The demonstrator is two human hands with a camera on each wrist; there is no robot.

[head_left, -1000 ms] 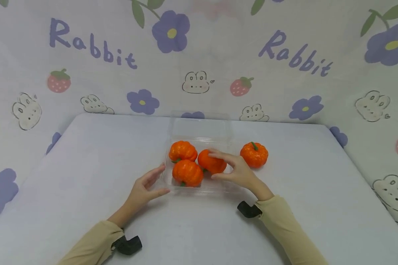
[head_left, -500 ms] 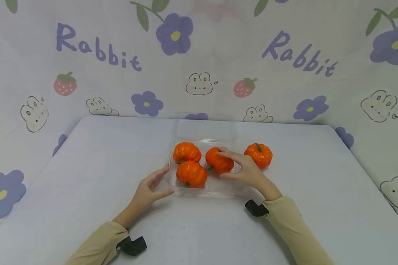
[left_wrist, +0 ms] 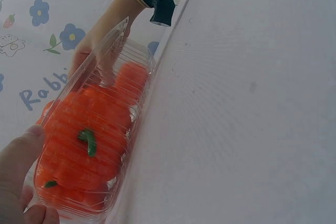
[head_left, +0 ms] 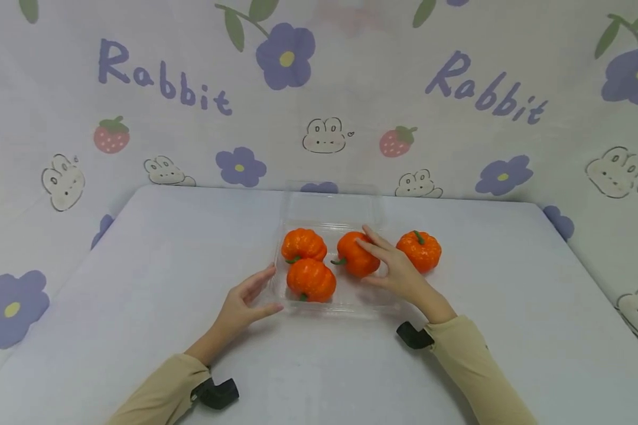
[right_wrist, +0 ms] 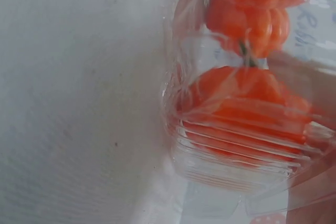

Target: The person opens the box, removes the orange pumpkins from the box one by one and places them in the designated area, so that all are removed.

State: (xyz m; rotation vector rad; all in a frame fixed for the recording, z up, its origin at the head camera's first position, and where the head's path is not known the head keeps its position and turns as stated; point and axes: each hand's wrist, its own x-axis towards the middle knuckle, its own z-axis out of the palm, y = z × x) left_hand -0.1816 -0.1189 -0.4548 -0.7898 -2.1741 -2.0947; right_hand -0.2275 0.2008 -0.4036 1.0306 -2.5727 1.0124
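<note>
A clear plastic clamshell box (head_left: pixel 345 298) lies with its lid (head_left: pixel 329 206) tipped back. Two orange toy pumpkins sit in its left half: a rear pumpkin (head_left: pixel 303 245) and a front pumpkin (head_left: pixel 311 280). My right hand (head_left: pixel 401 274) holds a third pumpkin (head_left: pixel 357 254) in the right half, fingers over its top and right side, thumb low in front. Its green stem (head_left: pixel 339 261) points left. My left hand (head_left: pixel 241 304) steadies the box's front left corner, thumb in front, fingers along the left side. In the left wrist view the thumb (left_wrist: pixel 26 148) meets the clear wall.
Another orange pumpkin (head_left: pixel 419 251) stands on the white table (head_left: pixel 319 366), right of the box and behind my right hand. A printed cloth (head_left: pixel 191 136) hangs behind the table's back edge. Dark wrist mounts (head_left: pixel 216 394) show at both sleeves.
The pumpkin in my right hand has shifted right, away from the two others, and turned so its stem points left. My left hand stays at the box corner. The head view has shifted slightly.
</note>
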